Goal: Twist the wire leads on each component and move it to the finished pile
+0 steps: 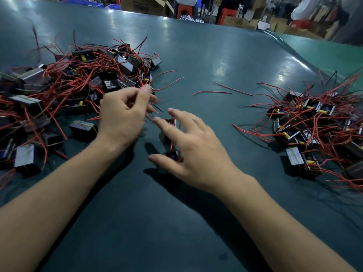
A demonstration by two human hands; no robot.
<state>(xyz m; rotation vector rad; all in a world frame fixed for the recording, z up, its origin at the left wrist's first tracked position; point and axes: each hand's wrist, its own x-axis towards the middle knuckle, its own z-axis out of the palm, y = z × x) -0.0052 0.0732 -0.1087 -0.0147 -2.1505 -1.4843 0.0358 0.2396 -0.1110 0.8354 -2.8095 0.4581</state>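
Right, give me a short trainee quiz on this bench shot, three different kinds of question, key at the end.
1. True or false: the left hand pinches red wire leads.
2. Multiple choice: the component being worked lies (A) on the left pile, (B) under the right hand, (C) on the right pile.
3. Fill in: two loose red wires lie on the mat ____ the piles.

Key: 1 true; 2 B; 3 between.
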